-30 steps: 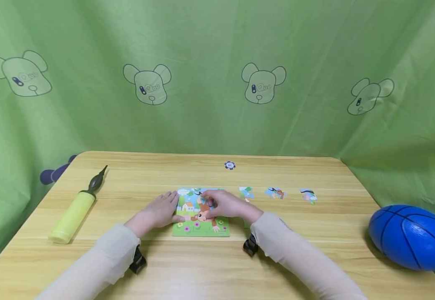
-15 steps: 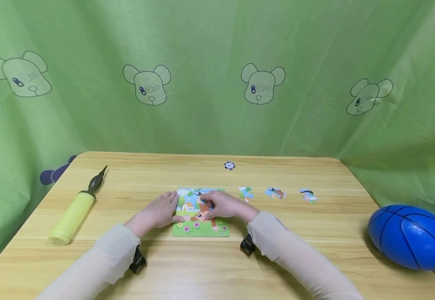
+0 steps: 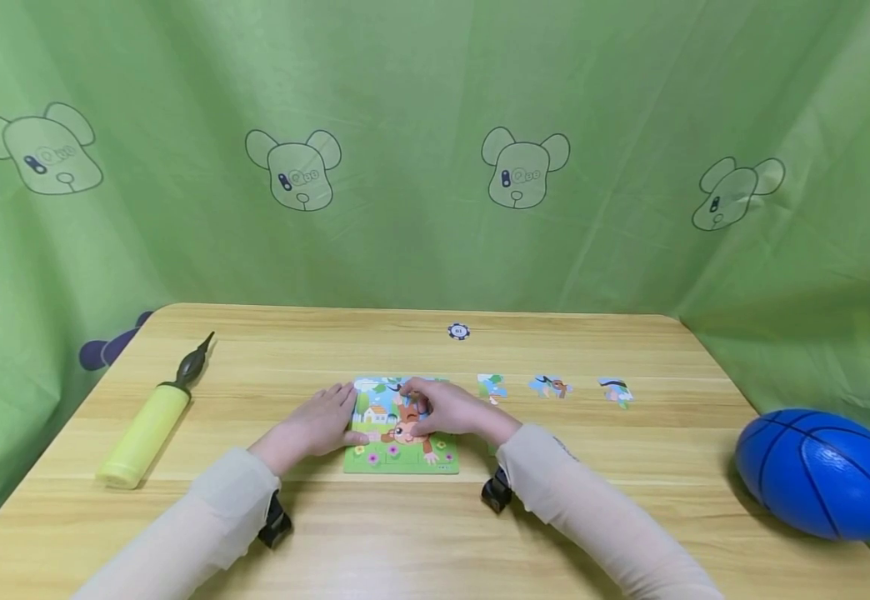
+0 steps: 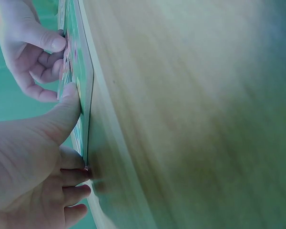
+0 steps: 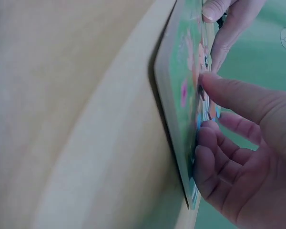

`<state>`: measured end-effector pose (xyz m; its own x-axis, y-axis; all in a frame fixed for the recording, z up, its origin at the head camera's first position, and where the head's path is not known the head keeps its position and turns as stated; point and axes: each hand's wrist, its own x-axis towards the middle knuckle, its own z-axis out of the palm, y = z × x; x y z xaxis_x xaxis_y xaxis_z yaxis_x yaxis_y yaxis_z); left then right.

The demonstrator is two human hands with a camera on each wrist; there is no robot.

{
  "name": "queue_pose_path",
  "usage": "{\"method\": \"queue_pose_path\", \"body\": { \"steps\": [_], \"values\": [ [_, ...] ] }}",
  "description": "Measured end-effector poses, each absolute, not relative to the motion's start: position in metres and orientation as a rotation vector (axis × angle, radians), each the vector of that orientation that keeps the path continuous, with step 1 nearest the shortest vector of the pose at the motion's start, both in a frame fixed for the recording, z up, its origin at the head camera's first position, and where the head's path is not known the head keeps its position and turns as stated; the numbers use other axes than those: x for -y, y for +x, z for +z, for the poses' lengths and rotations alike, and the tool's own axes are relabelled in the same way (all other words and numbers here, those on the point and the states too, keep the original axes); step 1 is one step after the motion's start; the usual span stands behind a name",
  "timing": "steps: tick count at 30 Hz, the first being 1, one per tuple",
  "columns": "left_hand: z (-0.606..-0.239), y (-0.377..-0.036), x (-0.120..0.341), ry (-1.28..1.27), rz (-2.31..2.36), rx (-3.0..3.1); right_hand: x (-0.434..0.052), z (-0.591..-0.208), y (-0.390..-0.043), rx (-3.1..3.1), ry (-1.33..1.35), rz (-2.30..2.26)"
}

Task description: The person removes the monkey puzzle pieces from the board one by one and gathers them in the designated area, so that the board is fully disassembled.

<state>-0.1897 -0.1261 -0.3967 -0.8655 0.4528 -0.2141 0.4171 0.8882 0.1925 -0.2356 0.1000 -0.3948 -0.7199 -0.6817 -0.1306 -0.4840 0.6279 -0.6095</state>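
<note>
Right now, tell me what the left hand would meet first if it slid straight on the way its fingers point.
Probably nothing: past the left hand lies bare table, then the green curtain; the puzzle board sits beside it.

My head camera looks forward and down over the whole desk (image 3: 630, 500). Both wrist cameras sit close, skimming its surface sideways; all three share the puzzle board (image 3: 402, 454).
</note>
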Motion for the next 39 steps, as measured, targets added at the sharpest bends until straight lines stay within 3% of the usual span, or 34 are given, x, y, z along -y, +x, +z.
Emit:
{"method": "queue_pose_path", "body": {
  "steps": [25,39],
  "values": [
    [-0.396,-0.189,0.125,0.649,0.202,-2.798,-0.111,-0.394,-0.233,-2.354,-0.838,-1.286],
    [-0.396,-0.188,0.125,0.657,0.181,-2.806,-0.169,-0.380,-0.221,-2.271,-0.610,-1.456]
  ]
}}
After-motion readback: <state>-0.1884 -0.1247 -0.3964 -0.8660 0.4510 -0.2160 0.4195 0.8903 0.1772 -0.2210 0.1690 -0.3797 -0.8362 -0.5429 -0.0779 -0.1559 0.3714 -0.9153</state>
